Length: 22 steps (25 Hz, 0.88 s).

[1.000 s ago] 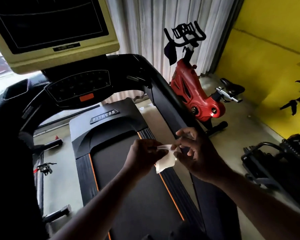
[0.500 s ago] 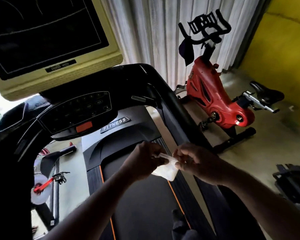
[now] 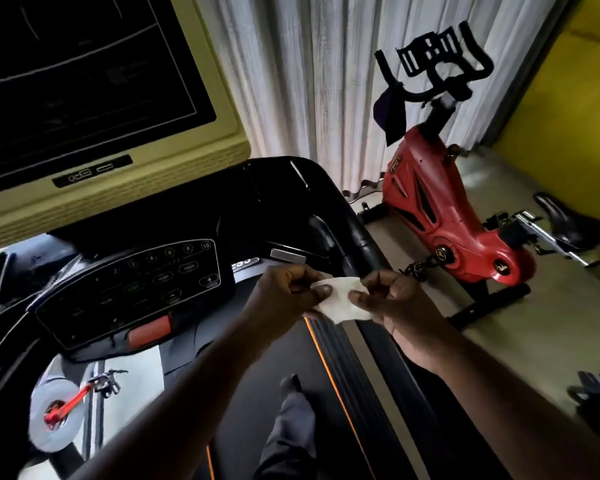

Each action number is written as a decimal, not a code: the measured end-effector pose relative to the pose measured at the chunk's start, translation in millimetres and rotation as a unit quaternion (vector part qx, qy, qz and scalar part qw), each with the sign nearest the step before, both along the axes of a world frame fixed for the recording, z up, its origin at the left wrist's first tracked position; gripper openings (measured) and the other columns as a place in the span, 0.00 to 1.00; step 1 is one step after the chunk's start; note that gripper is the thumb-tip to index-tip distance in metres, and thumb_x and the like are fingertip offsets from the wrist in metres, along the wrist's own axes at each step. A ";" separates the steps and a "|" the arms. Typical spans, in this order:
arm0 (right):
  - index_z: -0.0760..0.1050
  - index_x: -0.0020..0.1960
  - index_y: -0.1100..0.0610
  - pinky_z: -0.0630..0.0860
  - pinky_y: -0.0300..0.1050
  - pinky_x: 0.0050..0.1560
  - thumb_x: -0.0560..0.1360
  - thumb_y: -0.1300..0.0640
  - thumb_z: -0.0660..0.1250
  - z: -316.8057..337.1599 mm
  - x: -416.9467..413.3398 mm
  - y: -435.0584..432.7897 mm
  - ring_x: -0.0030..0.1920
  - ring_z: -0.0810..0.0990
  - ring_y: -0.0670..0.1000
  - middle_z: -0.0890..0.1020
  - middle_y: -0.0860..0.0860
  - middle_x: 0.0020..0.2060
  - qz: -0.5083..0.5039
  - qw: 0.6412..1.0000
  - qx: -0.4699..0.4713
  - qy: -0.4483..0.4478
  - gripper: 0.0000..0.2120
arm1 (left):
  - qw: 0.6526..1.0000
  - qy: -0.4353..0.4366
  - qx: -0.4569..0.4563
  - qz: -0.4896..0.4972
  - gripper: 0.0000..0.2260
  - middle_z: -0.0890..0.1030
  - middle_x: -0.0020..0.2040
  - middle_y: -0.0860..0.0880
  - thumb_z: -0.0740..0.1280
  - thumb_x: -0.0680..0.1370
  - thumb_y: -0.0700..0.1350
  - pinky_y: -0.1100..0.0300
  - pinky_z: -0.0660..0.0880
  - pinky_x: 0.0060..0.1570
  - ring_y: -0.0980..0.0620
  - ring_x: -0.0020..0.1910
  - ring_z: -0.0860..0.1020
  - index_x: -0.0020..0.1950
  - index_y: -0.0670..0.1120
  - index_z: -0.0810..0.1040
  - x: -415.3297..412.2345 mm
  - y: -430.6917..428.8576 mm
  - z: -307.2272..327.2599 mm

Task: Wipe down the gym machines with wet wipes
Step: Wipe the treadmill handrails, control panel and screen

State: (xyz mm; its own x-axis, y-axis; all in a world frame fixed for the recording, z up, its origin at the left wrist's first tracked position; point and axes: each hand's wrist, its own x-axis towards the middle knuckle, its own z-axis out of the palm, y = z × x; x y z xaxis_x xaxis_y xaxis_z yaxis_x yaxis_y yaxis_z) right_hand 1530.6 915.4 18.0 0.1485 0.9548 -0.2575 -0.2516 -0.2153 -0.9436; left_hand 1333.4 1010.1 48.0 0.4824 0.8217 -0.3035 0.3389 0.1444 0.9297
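Wet wipe (image 3: 340,301), centre frame: limp, light, probably slippery; we pinch opposite edges with left hand (image 3: 284,294) and right hand (image 3: 394,301).

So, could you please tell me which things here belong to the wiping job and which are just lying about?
Job: wipe, pinched between left hand and right hand; treadmill; red bike, likely a later machine.
Just about: curtain; yellow wall; dark cloth on the bike's handlebar.

Dim backlit scene; motion-blurred, warped edges
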 end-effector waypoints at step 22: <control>0.70 0.78 0.59 0.67 0.53 0.78 0.83 0.54 0.63 -50.5 23.7 216.4 0.79 0.68 0.55 0.72 0.56 0.77 0.076 0.788 0.072 -0.606 0.24 | 0.848 0.201 0.458 -0.174 0.13 0.84 0.55 0.45 0.70 0.80 0.49 0.50 0.78 0.59 0.43 0.55 0.81 0.59 0.43 0.84 29.2 251.7 -59.4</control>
